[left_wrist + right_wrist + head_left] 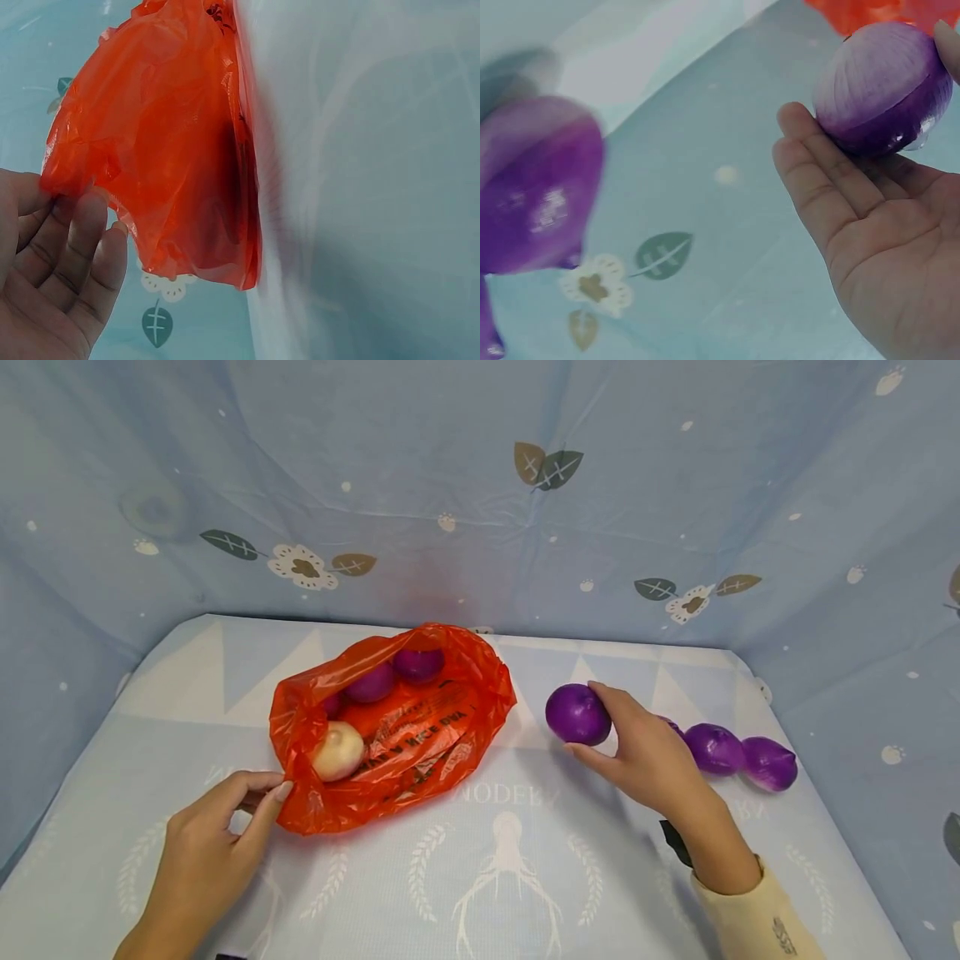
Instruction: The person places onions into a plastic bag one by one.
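Note:
A red plastic bag (pixel 330 814) lies with its mouth spread wide on the left half of the table. My left hand (pixel 213 852) pinches its near left rim between thumb and fingers; the left wrist view shows the bag's side (pixel 157 150) stretched from the fingertips. Inside are a pale onion (pixel 341 752) and several purple onions (pixel 371 682), one partly hidden by the film. To the right of the bag, my right hand (pixel 652 756) holds another purple onion (pixel 576 714) between thumb and fingers. In the right wrist view that onion (pixel 881 90) shows a lighter, streaked side.
More purple onions (pixel 712 749) lie in a row at the right, the nearest partly covered by my right hand. A patterned pale cloth (pixel 517 885) covers the table. Blue printed fabric (pixel 480 460) hangs behind it and along the sides.

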A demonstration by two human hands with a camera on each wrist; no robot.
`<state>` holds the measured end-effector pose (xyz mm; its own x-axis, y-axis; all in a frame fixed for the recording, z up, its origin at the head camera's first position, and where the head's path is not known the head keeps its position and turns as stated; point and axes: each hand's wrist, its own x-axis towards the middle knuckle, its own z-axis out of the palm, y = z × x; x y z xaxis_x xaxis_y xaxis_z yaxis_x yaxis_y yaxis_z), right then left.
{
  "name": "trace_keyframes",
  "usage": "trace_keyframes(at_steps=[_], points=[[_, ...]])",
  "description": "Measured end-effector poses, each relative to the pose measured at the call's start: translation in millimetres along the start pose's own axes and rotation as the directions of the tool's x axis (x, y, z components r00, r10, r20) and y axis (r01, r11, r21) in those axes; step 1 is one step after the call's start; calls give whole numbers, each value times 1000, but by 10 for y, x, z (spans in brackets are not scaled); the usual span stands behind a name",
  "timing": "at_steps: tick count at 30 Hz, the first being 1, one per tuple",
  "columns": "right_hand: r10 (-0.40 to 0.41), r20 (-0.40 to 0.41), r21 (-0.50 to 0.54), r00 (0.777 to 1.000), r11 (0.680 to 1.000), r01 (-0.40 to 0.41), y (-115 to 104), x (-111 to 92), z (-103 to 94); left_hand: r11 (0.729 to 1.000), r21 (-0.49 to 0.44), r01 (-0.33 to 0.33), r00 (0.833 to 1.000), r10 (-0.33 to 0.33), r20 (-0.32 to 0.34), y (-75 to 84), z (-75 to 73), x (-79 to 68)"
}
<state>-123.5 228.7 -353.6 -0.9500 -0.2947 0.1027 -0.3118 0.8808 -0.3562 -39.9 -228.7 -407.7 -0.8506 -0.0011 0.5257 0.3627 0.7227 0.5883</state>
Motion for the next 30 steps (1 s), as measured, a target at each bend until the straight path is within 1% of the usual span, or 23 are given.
trace_keyframes(at_steps=[5,8,12,20,24,30], points=[[-70,8,42,998,997,70,-203,9,-12,1000,2,7,1000,-7,3,0,0,2],[-125,18,62,992,990,123,-336,34,-14,1000,-1,7,1000,-7,4,-4,3,2],[-201,28,75,979,977,198,-492,88,-6,1000,-6,9,1000,-9,5,-9,7,2],[-313,63,90,948,947,307,-762,233,24,1000,-2,11,1000,-11,3,-24,-9,-13],[-342,100,128,934,936,329,-889,326,55,1000,-2,12,1000,-12,0,-26,-20,-19],[-342,164,204,925,929,308,-988,525,174,1000,-9,-1,1000,1,10,-30,-7,-12]])
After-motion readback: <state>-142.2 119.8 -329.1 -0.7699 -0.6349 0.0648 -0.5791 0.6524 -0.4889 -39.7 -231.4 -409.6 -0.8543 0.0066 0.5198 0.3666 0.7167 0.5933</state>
